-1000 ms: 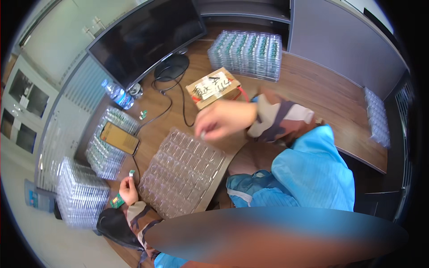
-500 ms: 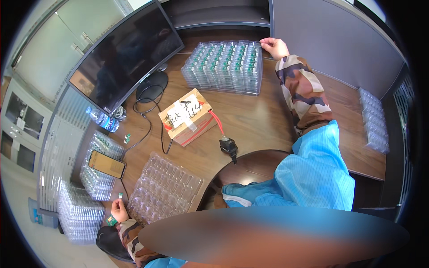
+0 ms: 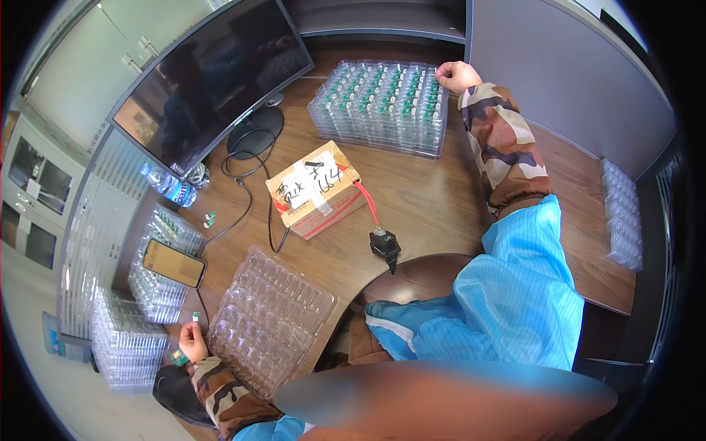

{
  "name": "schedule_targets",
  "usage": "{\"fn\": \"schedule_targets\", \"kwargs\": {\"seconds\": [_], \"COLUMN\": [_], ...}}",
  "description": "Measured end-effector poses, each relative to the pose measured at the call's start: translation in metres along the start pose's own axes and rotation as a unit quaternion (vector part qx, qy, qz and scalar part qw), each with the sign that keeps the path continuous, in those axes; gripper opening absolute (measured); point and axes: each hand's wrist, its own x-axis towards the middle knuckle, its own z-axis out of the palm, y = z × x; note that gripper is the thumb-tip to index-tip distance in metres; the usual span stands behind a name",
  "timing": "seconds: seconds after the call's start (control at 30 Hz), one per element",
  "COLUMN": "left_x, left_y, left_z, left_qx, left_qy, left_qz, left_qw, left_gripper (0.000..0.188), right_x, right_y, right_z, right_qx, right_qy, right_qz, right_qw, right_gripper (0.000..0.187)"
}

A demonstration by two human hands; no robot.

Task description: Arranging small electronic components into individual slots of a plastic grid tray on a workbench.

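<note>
My left hand (image 3: 193, 343) is closed at the lower left, pinching a small green-and-white circuit board (image 3: 195, 317) upright between its fingertips. A second green board (image 3: 179, 358) shows beside the palm. Right of this hand lies a clear plastic blister tray (image 3: 268, 323) with bare pockets. My right hand (image 3: 459, 77) reaches to the far right corner of a stack of clear trays (image 3: 379, 125), whose top tray holds rows of green-and-white circuit boards (image 3: 375, 87). Its fingers are closed at that corner; what is between them is hidden.
A taped cardboard box (image 3: 312, 191) with red wires and a black plug (image 3: 384, 246) sits mid-desk. A monitor (image 3: 213, 81), bottle (image 3: 169, 185) and loose boards (image 3: 210, 219) are left. A phone (image 3: 173, 263) rests on filled trays; more trays stand at left (image 3: 129, 345) and right (image 3: 622, 213).
The view has shifted slightly. My right hand has moved a little inward over the corner of the tray stack. My left hand still holds the small circuit board.
</note>
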Motion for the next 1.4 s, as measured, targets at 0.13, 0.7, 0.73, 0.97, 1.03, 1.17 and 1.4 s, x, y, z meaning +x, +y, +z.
{"fn": "schedule_targets", "kwargs": {"seconds": [0.13,0.7,0.73,0.97,1.03,1.17,1.4], "left_x": [0.003,0.001,0.000,0.001,0.003,0.004,0.003], "left_y": [0.004,-0.015,-0.013,-0.010,-0.011,-0.013,-0.014], "left_z": [-0.004,0.003,0.003,0.006,0.006,0.008,0.008], "left_qx": [0.015,-0.006,0.001,0.046,0.046,0.011,0.008], "left_qy": [-0.012,0.047,0.061,0.070,0.057,0.057,0.047], "left_qz": [-0.012,-0.001,0.003,0.040,0.025,0.029,0.014], "left_qw": [1.000,0.999,0.998,0.996,0.997,0.998,0.999], "left_gripper": [0.014,0.014,0.014,0.016,0.016,0.014,0.014], "right_x": [0.008,-0.205,-0.223,-0.284,-0.288,-0.289,-0.286], "right_y": [0.009,-0.233,-0.242,-0.263,-0.263,-0.263,-0.259], "right_z": [0.005,0.022,0.038,0.134,0.145,0.149,0.136], "right_qx": [-0.005,0.122,0.066,-0.082,-0.076,-0.060,0.068], "right_qy": [-0.008,-0.249,-0.321,-0.295,-0.280,-0.283,-0.312], "right_qz": [-0.017,-0.384,-0.406,-0.388,-0.375,-0.345,-0.320], "right_qw": [1.000,0.880,0.853,0.869,0.880,0.893,0.892], "right_gripper": [0.014,0.016,0.020,0.037,0.035,0.030,0.030]}}
